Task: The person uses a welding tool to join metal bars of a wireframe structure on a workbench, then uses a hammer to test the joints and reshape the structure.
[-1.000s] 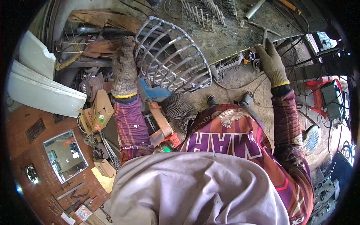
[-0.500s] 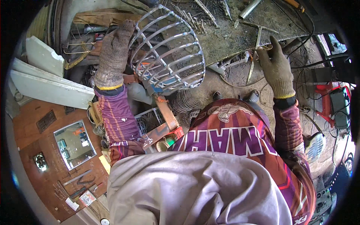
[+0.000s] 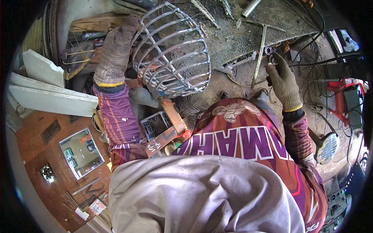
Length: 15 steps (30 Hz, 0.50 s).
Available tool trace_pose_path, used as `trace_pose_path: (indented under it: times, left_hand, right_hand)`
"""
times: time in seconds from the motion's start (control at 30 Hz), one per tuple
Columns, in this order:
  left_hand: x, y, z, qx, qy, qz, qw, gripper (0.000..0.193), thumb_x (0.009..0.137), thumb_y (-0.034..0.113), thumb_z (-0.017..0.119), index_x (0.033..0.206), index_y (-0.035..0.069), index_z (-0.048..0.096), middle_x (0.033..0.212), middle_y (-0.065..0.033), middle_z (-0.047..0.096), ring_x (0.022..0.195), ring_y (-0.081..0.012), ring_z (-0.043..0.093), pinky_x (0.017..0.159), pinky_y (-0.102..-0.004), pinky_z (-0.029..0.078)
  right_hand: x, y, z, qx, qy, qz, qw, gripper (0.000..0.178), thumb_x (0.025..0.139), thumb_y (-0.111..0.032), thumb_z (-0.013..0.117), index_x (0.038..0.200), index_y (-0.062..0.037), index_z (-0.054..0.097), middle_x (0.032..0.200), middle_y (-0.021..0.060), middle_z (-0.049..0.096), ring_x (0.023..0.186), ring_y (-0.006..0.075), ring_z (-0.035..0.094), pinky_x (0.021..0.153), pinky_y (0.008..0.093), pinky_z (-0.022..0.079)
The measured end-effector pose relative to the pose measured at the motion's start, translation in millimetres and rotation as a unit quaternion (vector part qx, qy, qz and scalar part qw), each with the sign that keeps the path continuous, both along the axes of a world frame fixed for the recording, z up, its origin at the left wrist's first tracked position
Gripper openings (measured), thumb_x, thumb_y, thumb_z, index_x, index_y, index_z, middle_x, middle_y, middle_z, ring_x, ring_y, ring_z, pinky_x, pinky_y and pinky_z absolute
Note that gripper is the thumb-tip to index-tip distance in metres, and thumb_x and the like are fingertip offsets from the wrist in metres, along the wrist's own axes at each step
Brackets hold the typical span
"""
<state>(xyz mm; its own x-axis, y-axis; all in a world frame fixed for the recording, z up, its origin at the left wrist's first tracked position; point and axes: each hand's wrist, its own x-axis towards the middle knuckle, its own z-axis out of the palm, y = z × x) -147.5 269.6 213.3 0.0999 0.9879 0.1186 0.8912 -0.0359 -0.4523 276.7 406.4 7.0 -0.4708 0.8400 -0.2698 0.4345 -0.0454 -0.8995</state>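
My left hand [image 3: 114, 54], in a grey knit glove, is closed on the left rim of a round cage [image 3: 171, 58] of welded metal rods. The cage stands tilted at the near edge of the workbench. My right hand [image 3: 286, 81], gloved too, is held in the air beyond the bench edge, fingers apart and partly bent, with nothing visible between them. Just left of it a chipping hammer [image 3: 259, 50] lies with its head on the bench and its handle sticking out over the edge. A small metal ring [image 3: 268, 50] shows beyond my right fingertips.
The dirty metal workbench [image 3: 237, 42] carries thin rods [image 3: 206, 13] and a metal tube [image 3: 250, 7]. White boards [image 3: 46, 95] lean at left above a brown panel [image 3: 50, 163]. A rusty angle-iron frame [image 3: 173, 116] stands below the cage. Cables and a red stand [image 3: 338, 101] are at right.
My right hand has drawn slightly down and left, its fingers more bent, and the small ring has come into sight. My left hand keeps its hold on the cage. The view has shifted slightly.
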Motion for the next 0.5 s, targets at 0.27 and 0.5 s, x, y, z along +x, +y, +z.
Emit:
trace_pose_path:
  times: [0.27,0.5]
  left_hand:
    - [9,6,-11,-0.036,-0.209,0.102,0.972,0.045,0.103,0.025,0.047,0.143,0.005,0.047,0.131,-0.0141,0.061,0.12,-0.0208,0.059,0.099,-0.0347,0.048]
    - [41,10,-10,-0.035,-0.494,0.223,0.84,0.045,0.104,0.03,0.047,0.142,0.005,0.05,0.131,-0.0093,0.063,0.114,-0.0201,0.062,0.096,-0.0325,0.05]
  right_hand:
    - [15,9,-6,-0.017,0.033,-0.038,0.999,0.053,0.096,-0.036,0.062,0.139,-0.0059,0.051,0.083,0.007,0.064,0.071,0.0137,0.061,0.066,0.0309,0.049]
    - [26,9,-16,-0.014,0.058,-0.045,0.997,0.054,0.097,-0.038,0.062,0.138,-0.0055,0.052,0.08,0.0063,0.064,0.069,0.0129,0.06,0.064,0.0297,0.049]
